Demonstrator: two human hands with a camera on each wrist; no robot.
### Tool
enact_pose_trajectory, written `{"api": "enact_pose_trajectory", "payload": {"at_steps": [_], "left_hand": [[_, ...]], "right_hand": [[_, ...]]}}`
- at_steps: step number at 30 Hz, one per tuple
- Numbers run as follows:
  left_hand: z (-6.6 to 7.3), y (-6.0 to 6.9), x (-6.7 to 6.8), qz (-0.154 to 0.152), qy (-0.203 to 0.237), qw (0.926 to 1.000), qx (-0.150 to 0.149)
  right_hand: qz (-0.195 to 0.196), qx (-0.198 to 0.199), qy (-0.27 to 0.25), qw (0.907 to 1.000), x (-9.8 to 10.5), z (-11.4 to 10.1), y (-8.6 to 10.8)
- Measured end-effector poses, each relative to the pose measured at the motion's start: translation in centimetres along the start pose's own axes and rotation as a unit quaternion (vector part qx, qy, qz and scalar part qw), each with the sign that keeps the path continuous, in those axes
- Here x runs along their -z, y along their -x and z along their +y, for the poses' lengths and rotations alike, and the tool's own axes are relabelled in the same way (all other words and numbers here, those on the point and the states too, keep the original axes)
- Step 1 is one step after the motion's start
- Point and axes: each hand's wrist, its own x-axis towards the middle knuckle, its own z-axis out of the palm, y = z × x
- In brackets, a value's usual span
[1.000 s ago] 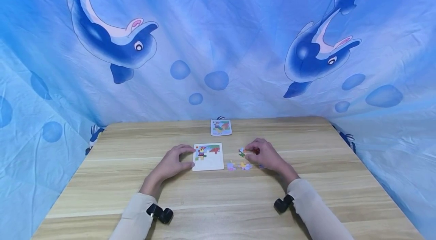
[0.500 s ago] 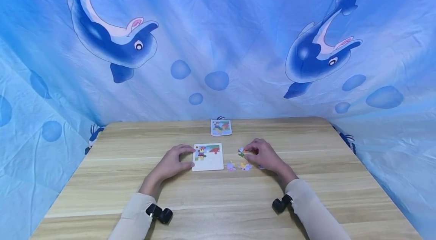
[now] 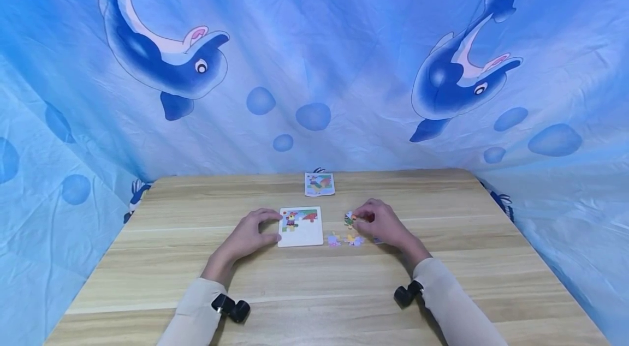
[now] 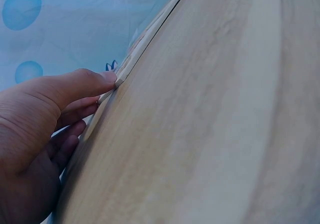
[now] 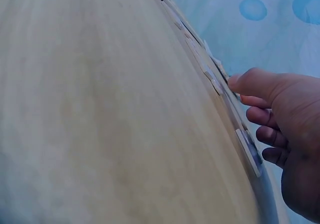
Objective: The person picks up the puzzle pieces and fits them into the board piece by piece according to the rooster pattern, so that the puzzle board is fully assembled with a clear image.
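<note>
A square jigsaw tray point(image 3: 307, 236) with a white border lies on the table, its upper part filled with picture pieces. My left hand point(image 3: 249, 234) rests beside it, thumb and forefinger touching its left edge. The left wrist view shows the thumb against the tray's rim point(image 4: 125, 69). To the right, my right hand point(image 3: 385, 224) pinches a colourful puzzle piece point(image 3: 349, 219), partly covered by the fingertips. Below it lie loose lilac and yellow puzzle pieces point(image 3: 353, 239). A blue piece point(image 3: 377, 240) shows partly under the right hand.
Behind the tray, a small picture card point(image 3: 319, 184) lies near the far edge of the wooden table point(image 3: 314, 291). A blue curtain point(image 3: 314, 62) with dolphins hangs beyond that edge and along both sides.
The colourful piece at my right fingertips has turned slightly, and more of it shows. My left hand and the tray stay where they were.
</note>
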Motion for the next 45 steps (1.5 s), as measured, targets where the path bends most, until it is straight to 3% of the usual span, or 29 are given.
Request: {"api": "enact_pose_trajectory", "payload": {"at_steps": [6,12,24,34,45], "left_hand": [[0.1,0.1,0.0,-0.001,0.003,1.0,0.002],[0.1,0.1,0.0,-0.001,0.004,1.0,0.004],[0.1,0.0,-0.1,-0.002,0.006,1.0,0.006],[0.2,0.1,-0.2,0.001,0.004,1.0,0.002],[0.4,0.0,0.0,0.006,0.002,1.0,0.0]], "right_hand": [[0.007,0.01,-0.014,0.9998,-0.3,-0.7,-0.1],[-0.014,-0.005,-0.029,0.9995,-1.5,-2.1,-0.9],[-0.048,0.025,-0.037,0.9978,-4.4,-5.5,-3.2],[-0.048,0.068,-0.023,0.9963,-6.9,-6.3,-4.2],[-0.052,0.061,-0.007,0.9967,-7.8,-7.0,-4.9]]}}
